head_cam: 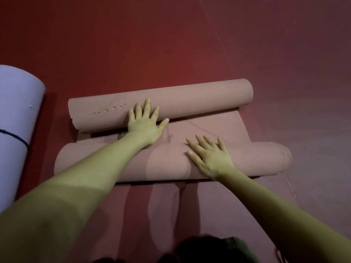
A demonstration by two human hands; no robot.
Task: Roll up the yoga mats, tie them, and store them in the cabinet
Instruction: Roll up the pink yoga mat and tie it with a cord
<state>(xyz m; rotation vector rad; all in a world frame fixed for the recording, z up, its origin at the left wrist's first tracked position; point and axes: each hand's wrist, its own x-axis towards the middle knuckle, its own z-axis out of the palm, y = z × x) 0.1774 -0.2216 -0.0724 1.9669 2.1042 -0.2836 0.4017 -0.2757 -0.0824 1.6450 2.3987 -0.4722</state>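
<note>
I see the dark red floor (133, 44) filling most of the view. On it lies the pink yoga mat (199, 130), curled up at both ends: a far roll (190, 97) and a near roll (247, 160), with a flat strip between them. At the left edge lies a lavender rolled mat (15, 120), tied round with a dark cord (13, 136). My left hand (145, 128) presses flat on the far roll, fingers spread. My right hand (210, 156) lies flat on top of the near roll, fingers also straight and splayed.
</note>
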